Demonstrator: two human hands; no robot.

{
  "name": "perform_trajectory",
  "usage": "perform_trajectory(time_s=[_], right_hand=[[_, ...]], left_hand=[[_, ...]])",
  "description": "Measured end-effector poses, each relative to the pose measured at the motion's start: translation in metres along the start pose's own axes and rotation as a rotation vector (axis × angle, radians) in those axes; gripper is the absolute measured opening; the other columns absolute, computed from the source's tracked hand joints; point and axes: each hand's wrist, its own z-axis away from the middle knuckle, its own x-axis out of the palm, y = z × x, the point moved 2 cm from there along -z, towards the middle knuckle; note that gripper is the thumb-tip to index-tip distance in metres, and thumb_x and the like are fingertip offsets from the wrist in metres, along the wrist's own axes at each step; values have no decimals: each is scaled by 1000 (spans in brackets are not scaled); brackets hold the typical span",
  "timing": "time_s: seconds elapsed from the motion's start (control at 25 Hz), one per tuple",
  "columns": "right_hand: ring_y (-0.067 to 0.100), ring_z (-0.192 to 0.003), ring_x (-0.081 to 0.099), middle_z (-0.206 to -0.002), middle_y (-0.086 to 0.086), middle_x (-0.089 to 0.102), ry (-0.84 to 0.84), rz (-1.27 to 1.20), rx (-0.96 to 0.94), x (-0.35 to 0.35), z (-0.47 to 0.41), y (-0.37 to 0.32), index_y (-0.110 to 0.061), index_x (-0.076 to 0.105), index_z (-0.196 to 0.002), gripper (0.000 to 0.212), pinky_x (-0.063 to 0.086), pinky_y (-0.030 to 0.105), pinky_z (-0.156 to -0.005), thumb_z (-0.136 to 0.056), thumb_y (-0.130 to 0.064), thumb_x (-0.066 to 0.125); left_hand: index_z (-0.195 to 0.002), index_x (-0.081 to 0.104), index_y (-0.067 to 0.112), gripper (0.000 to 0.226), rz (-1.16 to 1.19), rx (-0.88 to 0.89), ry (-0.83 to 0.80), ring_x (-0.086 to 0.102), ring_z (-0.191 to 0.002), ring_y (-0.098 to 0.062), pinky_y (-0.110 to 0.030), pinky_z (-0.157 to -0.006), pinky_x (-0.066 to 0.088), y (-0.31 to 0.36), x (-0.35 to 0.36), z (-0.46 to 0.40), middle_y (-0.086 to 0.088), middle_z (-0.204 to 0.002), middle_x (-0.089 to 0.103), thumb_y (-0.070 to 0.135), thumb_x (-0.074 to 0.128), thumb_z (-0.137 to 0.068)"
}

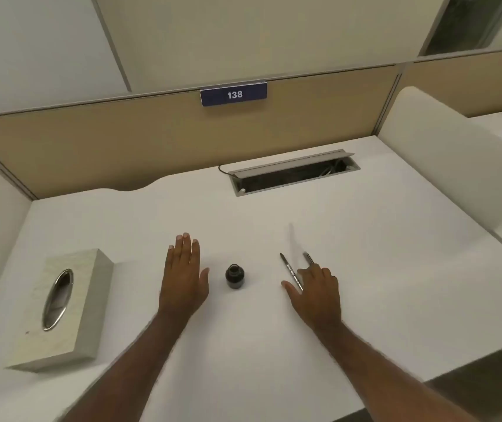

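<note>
A small dark ink bottle (234,276) stands upright on the white desk (243,345), between my two hands. My left hand (183,278) lies flat on the desk to the bottle's left, fingers straight and together, holding nothing. My right hand (316,292) rests to the bottle's right with its fingers bent down and its thumb spread wide. A thin dark pen part (290,271) lies between that thumb and the index finger. A short grey pen piece (308,258) sticks out from under the bent fingers. Whether they grip it is hidden.
A pale tissue box (61,306) with an oval metal slot stands at the desk's left. An open cable tray (293,175) is sunk into the desk at the back. Partitions close off the back and both sides, and the back one carries a sign reading 138 (233,94).
</note>
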Motion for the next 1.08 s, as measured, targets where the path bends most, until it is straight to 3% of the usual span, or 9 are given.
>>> perform_trajectory(time_s=[0.16, 0.32, 0.44, 0.6, 0.68, 0.76, 0.92, 1.08], right_hand=[[34, -79, 64, -88, 4, 69, -23, -118, 83, 2, 5, 5, -14, 75, -82, 24, 53, 41, -68, -82, -34, 87], [34, -81, 63, -89, 5, 70, -5, -237, 123, 6, 4, 10, -14, 75, -86, 9, 55, 45, -73, -91, -21, 76], [31, -84, 62, -89, 3, 68, -16, -369, 214, 0, 3, 11, -14, 74, -87, 10, 55, 46, -78, -94, -20, 75], [23, -85, 62, -87, -5, 67, 24, -517, 262, -26, 6, 1, -21, 74, -89, 7, 49, 35, -77, -95, -25, 76], [17, -84, 65, -86, -11, 67, 56, -599, 265, -44, 12, -5, -26, 75, -90, 5, 49, 29, -75, -94, -27, 77], [10, -84, 66, -87, -14, 69, 77, -679, 253, -62, 20, -12, -28, 77, -92, 2, 52, 26, -75, -94, -28, 78], [9, -88, 68, -91, -20, 73, 70, -790, 272, -97, 35, -21, -30, 78, -99, 4, 52, 16, -78, -95, -30, 78], [10, -91, 69, -91, -20, 76, 40, -843, 288, -119, 46, -23, -29, 78, -101, 7, 49, 9, -76, -96, -33, 78]], left_hand=[[-151, 47, -9, 64, 63, -20, 29, 36, -155, -46, -57, -126, 28, 20, -7, 11, -32, -164, 40, 26, 55, -98], [-150, 51, -5, 58, 164, 20, 79, 35, -156, -40, -52, -128, 26, 39, -8, 16, -27, -165, 41, 27, 54, -101], [-143, 61, -2, 49, 261, 5, 126, 43, -153, -37, -56, -126, 29, 62, -11, 17, -24, -160, 50, 23, 59, -101], [-130, 72, 8, 32, 588, -224, 134, 59, -133, -19, -46, -118, 43, 106, -30, 12, -7, -141, 69, 20, 66, -101], [-123, 77, 21, 23, 800, -386, 31, 68, -113, -5, -41, -105, 55, 128, -38, 9, 10, -123, 76, 25, 71, -101], [-114, 80, 29, 17, 961, -507, -83, 69, -109, 4, -37, -102, 57, 144, -43, 7, 20, -110, 77, 32, 72, -99], [-103, 82, 34, 10, 1164, -617, -165, 76, -103, -12, -42, -98, 60, 165, -53, 5, 24, -97, 79, 36, 74, -97], [-106, 82, 18, 14, 1383, -653, -211, 80, -95, -19, -42, -90, 65, 183, -63, 5, 0, -98, 84, 23, 70, -102]])
